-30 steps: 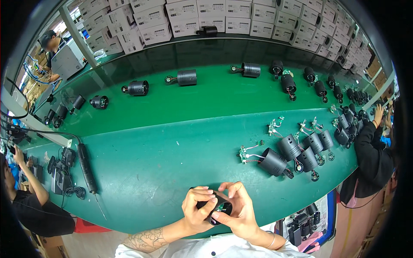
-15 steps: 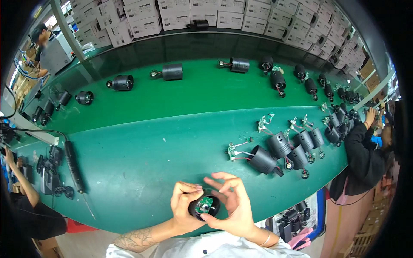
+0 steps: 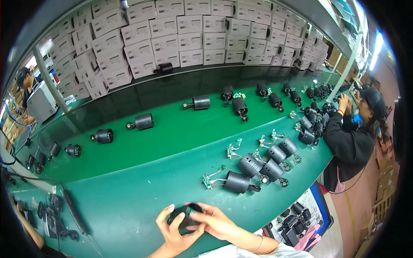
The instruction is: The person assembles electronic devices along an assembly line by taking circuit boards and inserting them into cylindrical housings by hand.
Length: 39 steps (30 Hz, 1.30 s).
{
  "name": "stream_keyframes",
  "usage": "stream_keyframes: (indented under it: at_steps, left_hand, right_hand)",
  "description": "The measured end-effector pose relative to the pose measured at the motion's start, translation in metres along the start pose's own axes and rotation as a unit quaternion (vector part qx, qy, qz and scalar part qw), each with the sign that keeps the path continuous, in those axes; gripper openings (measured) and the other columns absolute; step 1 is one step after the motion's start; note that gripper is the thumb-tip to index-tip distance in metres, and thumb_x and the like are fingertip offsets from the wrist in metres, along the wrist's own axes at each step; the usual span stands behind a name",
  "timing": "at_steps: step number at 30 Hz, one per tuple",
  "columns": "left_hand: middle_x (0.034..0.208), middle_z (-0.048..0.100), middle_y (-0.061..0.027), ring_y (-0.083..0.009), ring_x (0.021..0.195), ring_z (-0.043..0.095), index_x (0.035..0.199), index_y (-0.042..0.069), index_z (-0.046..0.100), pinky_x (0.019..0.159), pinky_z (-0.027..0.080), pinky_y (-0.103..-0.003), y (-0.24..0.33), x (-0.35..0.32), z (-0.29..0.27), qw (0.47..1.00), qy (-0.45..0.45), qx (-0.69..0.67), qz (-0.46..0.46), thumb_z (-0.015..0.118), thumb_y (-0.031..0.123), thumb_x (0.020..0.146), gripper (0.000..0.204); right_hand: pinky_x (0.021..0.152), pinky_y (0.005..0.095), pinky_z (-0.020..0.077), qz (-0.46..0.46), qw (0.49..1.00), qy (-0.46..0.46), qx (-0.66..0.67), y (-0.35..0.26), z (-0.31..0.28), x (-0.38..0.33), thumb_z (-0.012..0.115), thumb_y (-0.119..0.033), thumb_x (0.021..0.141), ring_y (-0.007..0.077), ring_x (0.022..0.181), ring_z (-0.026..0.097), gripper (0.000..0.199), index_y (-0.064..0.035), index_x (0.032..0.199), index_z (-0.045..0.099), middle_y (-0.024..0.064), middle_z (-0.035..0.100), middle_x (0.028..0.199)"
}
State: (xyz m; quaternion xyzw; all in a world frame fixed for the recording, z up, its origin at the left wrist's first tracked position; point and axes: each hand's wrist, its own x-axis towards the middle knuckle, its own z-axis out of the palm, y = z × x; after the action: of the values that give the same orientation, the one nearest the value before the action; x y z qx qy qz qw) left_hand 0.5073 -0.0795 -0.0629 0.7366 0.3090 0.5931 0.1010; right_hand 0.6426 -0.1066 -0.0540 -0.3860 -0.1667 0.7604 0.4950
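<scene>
Near the front edge of the bench, a black cylindrical housing (image 3: 178, 211) is held between both of my hands. The fingers and thumb of my left hand (image 3: 175, 234) wrap round its near and left sides. Over its right side curls my right hand (image 3: 216, 221), its fingers pressed against the rim. A bit of green circuit board (image 3: 192, 210) shows at the housing's open end, partly covered by the right fingers. Closest to my hands lies another black housing (image 3: 236, 182) on its side, wired to a small green board (image 3: 207, 181).
More wired housings (image 3: 275, 153) lie to the right, and others (image 3: 143, 121) line the raised green shelf. A soldering iron (image 3: 74, 211) and black power adapter (image 3: 50, 221) are at left. Stacked white boxes (image 3: 165, 42) form the back. A co-worker (image 3: 350, 137) sits at right.
The head view has tilted up and turned, so the bench appears shifted. My right fingers, spread above the housing before, now close on it. The housing has tipped, hiding most of its board.
</scene>
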Motion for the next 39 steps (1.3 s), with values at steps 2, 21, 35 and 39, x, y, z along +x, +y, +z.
stream_keyframes:
  at_steps: [2, 21, 35, 39]
  left_hand:
    - [0.108, 0.056, -0.0140, -0.0280, 0.090, 0.060, 0.099, 0.005, 0.059, 0.082, 0.051, -0.042, 0.000, 0.001, 0.002, 1.000, 0.018, 0.018, 0.007, 0.077, 0.015, 0.070, 0.035]
    - [0.093, 0.059, -0.0076, -0.0265, 0.077, 0.058, 0.097, 0.010, 0.062, 0.068, 0.051, -0.037, 0.026, -0.060, -0.012, 0.958, -0.185, -0.163, 0.147, 0.073, 0.017, 0.071, 0.029]
    - [0.092, 0.065, -0.0176, -0.0347, 0.082, 0.063, 0.107, 0.004, 0.063, 0.075, 0.049, -0.042, 0.063, -0.166, -0.031, 0.858, -0.450, 0.212, -0.125, 0.057, 0.023, 0.088, 0.028]
    - [0.097, 0.066, -0.0197, -0.0369, 0.085, 0.063, 0.110, 0.002, 0.063, 0.077, 0.049, -0.044, 0.013, -0.209, -0.025, 0.874, -0.423, 0.189, -0.146, 0.056, 0.024, 0.089, 0.031]
  right_hand:
    - [0.099, 0.0453, 0.0445, 0.047, 0.997, 0.031, 0.060, -0.002, -0.006, 0.004, 0.061, -0.009, 0.087, 0.0285, 0.124, 0.049, 0.051, -0.0043, 0.135, 0.045, 0.0169, 0.051, 0.132]
    - [0.090, 0.0359, 0.0479, -0.172, 0.970, -0.163, 0.063, 0.070, -0.060, -0.085, 0.067, -0.024, 0.087, 0.0318, 0.099, 0.060, 0.045, 0.0012, 0.122, 0.053, 0.0168, 0.057, 0.121]
    - [0.107, 0.0523, 0.0333, -0.125, 0.876, -0.328, 0.331, 0.133, -0.185, -0.135, 0.044, -0.022, 0.095, 0.0309, 0.123, 0.047, 0.027, -0.0012, 0.098, 0.060, 0.0188, 0.055, 0.122]
    - [0.107, 0.0546, 0.0325, -0.117, 0.869, -0.328, 0.351, 0.136, -0.191, -0.135, 0.041, -0.023, 0.096, 0.0312, 0.125, 0.045, 0.028, -0.0026, 0.094, 0.059, 0.0184, 0.055, 0.120]
